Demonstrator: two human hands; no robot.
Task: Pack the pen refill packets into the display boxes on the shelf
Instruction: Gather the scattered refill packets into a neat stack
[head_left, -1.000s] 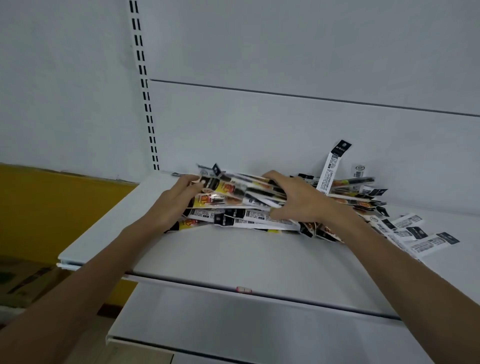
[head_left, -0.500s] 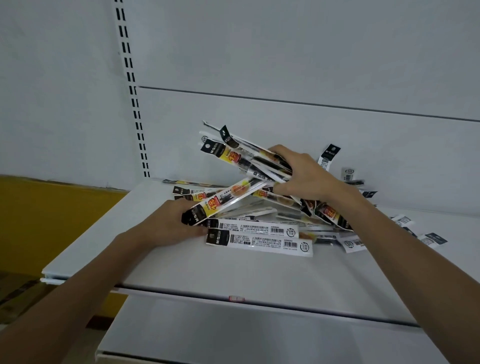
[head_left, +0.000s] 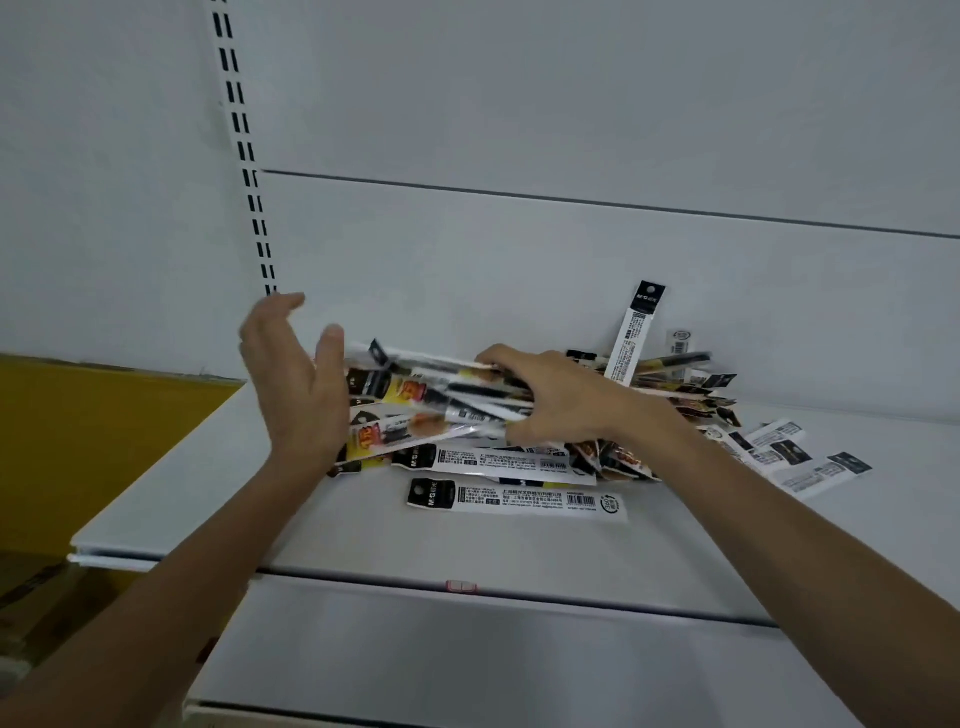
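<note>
Gripping a bundle of pen refill packets (head_left: 447, 400) above the white shelf (head_left: 218, 467), the right hand (head_left: 561, 400) is clenched; the left hand (head_left: 296, 384) stands upright, fingers spread, palm against the bundle's ends.

Right hand (head_left: 561, 400) clamped around a bundle of pen refill packets (head_left: 441, 395) above a white shelf (head_left: 218, 483) — left hand (head_left: 296, 384) flat and splayed against the bundle's left ends. One loose packet (head_left: 517, 501) lying alone on the shelf, face-down — more scattered right (head_left: 795, 457).
</note>
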